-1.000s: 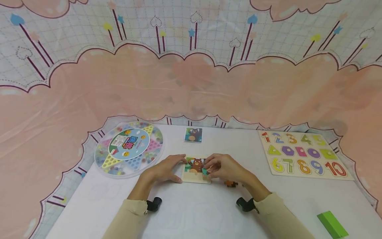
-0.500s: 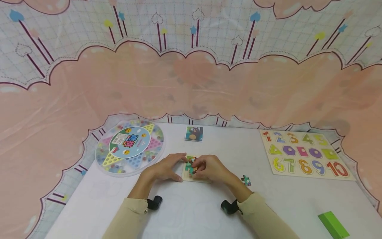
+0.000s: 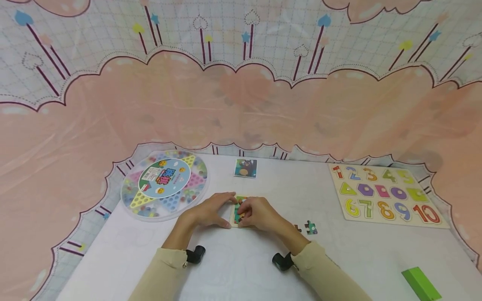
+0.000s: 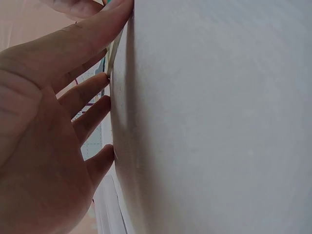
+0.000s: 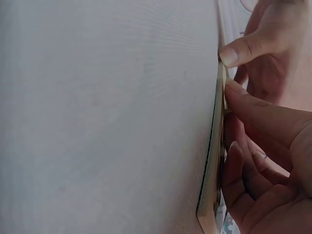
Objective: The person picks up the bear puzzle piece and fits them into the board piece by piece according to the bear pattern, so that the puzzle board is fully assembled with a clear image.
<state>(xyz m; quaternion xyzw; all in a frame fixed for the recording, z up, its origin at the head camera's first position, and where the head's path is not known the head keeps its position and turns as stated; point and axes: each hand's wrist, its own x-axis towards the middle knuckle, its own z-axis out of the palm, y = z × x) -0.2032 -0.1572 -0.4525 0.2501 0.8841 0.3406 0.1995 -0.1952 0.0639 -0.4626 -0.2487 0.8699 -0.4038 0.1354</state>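
Note:
A small wooden puzzle board (image 3: pixel 234 225) with a bear picture lies at the middle of the table, largely covered by the hands. My left hand (image 3: pixel 207 210) steadies its left edge, thumb at the lower corner and fingers near the upper one; the left wrist view has those fingers mostly straight. Above the board's lower left part, my right hand (image 3: pixel 260 214) pinches a puzzle piece with thumb and curled fingers. That piece is mostly hidden. Beyond the right forearm lie a teal puzzle piece (image 3: pixel 311 227) and a partly covered brown one (image 3: pixel 297 228).
Behind the board lies a square bear picture card (image 3: pixel 245 168). A round Chinese checkers set (image 3: pixel 164 178) sits at the left, a number and shape board (image 3: pixel 388 194) at the right. Near the front right is a green block (image 3: pixel 420 283).
My right hand has come left from the board's right side to its lower left part with a piece. The left hand has stayed at the left edge.

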